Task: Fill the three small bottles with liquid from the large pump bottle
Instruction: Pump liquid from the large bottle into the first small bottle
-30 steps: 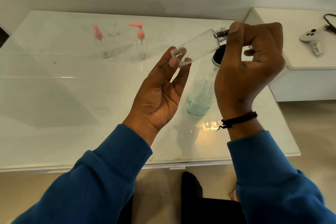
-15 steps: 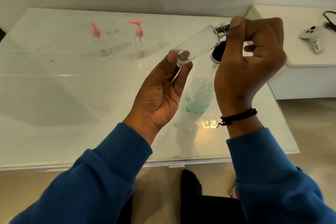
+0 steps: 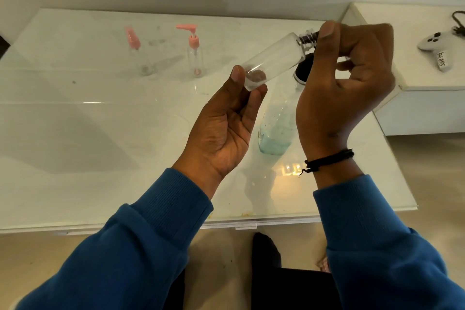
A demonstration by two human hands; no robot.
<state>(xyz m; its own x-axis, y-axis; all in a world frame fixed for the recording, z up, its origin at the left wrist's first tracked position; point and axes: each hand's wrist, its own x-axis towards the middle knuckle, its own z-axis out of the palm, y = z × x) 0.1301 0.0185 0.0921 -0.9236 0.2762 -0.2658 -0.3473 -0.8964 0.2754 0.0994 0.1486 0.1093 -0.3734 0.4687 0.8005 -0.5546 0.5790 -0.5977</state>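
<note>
The left hand (image 3: 224, 118) pinches the bottom of a small clear bottle (image 3: 270, 61), tipped on its side. The right hand (image 3: 352, 70) grips the bottle's neck end, maybe twisting a cap, but that part is hidden. The bottle looks empty. Just under the right hand stands the big bottle (image 3: 276, 123) with blue liquid. Far past the left hand's fingertips stand two small pink-topped bottles (image 3: 195, 54), both empty-looking. So no filling looks done yet; all three remain.
</note>
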